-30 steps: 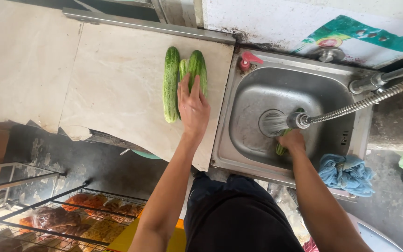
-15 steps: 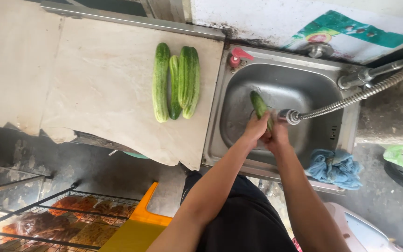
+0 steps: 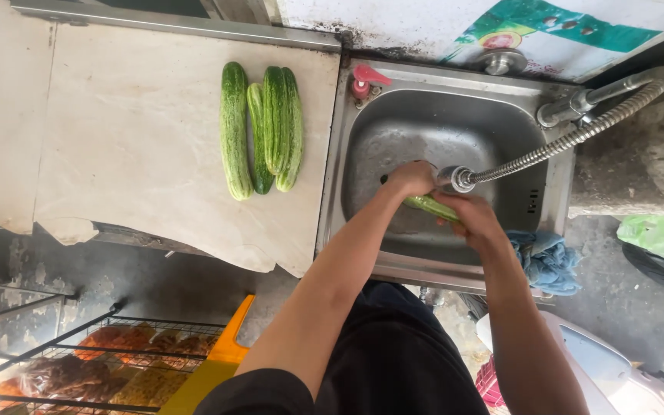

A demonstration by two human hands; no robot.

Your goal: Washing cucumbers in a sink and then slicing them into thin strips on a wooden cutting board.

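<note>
Over the steel sink (image 3: 555, 201), both hands gripped one cucumber (image 3: 430, 206) under the head of the spray hose (image 3: 455, 179). The left hand (image 3: 411, 178) closed around its far end, the right hand (image 3: 472, 217) around the near end. Half a second earlier the cucumber pointed up toward the back of the basin; now it lay lower and nearly flat between the hands. Four cucumbers (image 3: 261, 131) stayed side by side on the counter (image 3: 117, 146), untouched since.
</note>
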